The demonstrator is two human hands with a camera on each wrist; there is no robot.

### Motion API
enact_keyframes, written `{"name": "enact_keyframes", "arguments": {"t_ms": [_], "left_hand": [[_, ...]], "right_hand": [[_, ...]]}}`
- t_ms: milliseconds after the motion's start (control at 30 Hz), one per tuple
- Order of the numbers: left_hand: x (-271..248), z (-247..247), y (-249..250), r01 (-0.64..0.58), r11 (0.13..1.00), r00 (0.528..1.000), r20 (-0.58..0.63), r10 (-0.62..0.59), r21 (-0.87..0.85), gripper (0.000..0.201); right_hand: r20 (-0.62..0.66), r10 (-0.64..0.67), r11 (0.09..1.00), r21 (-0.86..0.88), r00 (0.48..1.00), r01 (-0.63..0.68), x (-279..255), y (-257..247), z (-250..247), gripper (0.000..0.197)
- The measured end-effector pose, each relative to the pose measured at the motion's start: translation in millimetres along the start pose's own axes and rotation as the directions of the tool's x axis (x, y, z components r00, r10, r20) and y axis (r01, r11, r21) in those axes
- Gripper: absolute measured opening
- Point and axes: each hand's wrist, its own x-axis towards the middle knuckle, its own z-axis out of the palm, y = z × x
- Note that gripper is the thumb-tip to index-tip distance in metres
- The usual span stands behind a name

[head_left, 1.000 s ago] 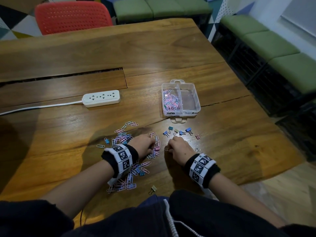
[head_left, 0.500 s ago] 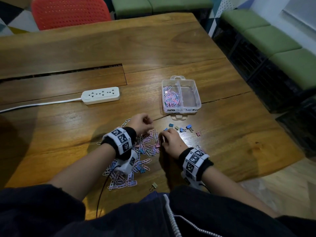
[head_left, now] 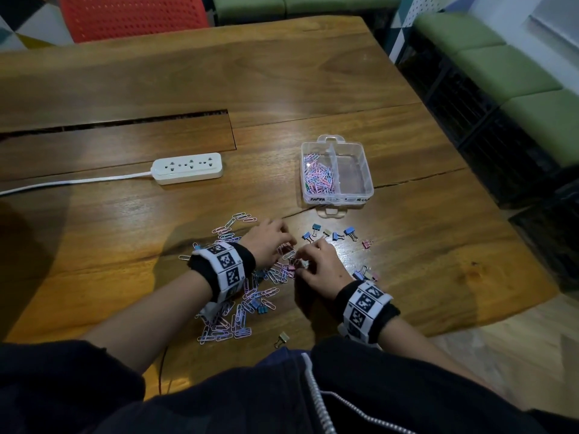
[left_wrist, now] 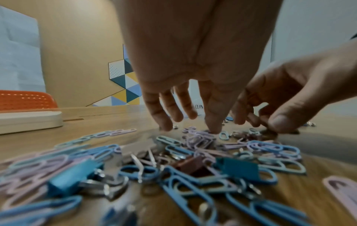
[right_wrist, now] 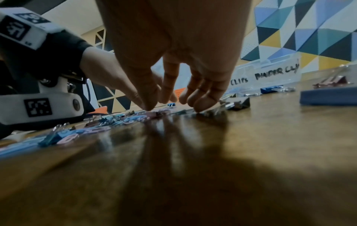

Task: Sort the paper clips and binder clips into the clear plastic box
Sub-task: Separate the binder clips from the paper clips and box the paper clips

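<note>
At the far left of the desk [head_left: 313, 73] we note a white power strip [head_left: 188, 168] with its cable running off the left edge; no marking on it is legible. Right of that lies the loose heap of pastel paper clips [head_left: 238, 314], with a few binder clips mixed in. The left hand [head_left: 270, 242] is over the heap's far end, fingers extended downward and spread, fingertips [left_wrist: 214, 125] touching clips; it is released and grasps nothing that we can see. Both wrists carry bands printed with black-and-white square codes. The right hand [head_left: 319, 267] sits just beside the left, thumb and fingers curled down onto clips at the heap's right edge; we cannot tell whether it pinches one. Beyond the hands, a short row of binder clips [head_left: 335, 234] lies on the desk, mostly blue, one pink at the right end. Behind that row stands the clear plastic box [head_left: 360, 158], open, in two compartments; the left one holds paper clips, the right shows none. Its near wall carries handwritten labels: "PAPER" at left in the head view, "CLIPS" and "BINDER CLIPS" [right_wrist: 276, 72] in the right wrist view.
</note>
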Motion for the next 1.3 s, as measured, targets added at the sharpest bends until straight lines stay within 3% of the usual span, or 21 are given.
{"name": "enact_keyframes", "arguments": {"t_ms": [133,333,433,567,700,767,867,967,1100,1167,1300], "left_hand": [[3,4,6,-0.033,0.997,0.998,0.050,0.029,0.070,0.045],[-1,4,10,-0.031,0.999,0.998,0.046,0.031,0.010,0.038],[-7,3,8,-0.034,0.999,0.998,0.048,0.035,-0.011,0.041],[-17,11,8,-0.006,1.000,0.994,0.113,0.003,0.028,0.066],[-24,19,18,-0.006,0.998,0.998,0.055,0.003,0.060,0.058],[-27,22,23,-0.007,0.999,1.000,0.029,0.006,0.037,0.046],[-32,25,29,0.000,1.000,1.000,0.010,0.000,0.017,0.031],[-34,24,32,0.005,1.000,1.000,0.021,-0.005,-0.001,0.026],[-33,17,27,0.063,0.995,0.998,0.024,-0.061,-0.077,0.025],[-32,12,20,0.165,0.950,0.986,0.030,-0.163,-0.266,0.024],[-33,2,3,0.250,0.745,0.959,0.050,-0.280,-0.618,0.018]], "right_hand": [[0.032,-0.090,0.976,-0.197,0.995,0.095,0,-7,2,0.029],[0.070,-0.095,0.975,-0.197,0.993,0.107,0,-10,0,0.027],[0.019,-0.051,0.998,-0.021,0.999,0.052,0,-10,-4,0.021],[-0.154,0.141,0.945,0.315,0.978,-0.087,-1,-2,-16,0.016],[-0.217,0.268,0.915,0.363,0.939,-0.177,1,16,-26,0.018],[-0.225,0.261,0.936,0.297,0.939,-0.189,-1,19,-26,0.021],[-0.212,0.131,0.990,0.078,0.969,-0.117,-10,12,-20,0.028],[-0.060,0.030,0.996,-0.085,0.998,-0.035,-18,0,-11,0.042],[0.106,0.019,0.981,-0.192,0.994,0.002,-18,-8,-4,0.064],[0.117,-0.018,0.971,-0.234,0.993,0.046,-15,-9,0,0.059],[0.129,-0.099,0.960,-0.247,0.987,0.129,-11,-9,5,0.037]]}}
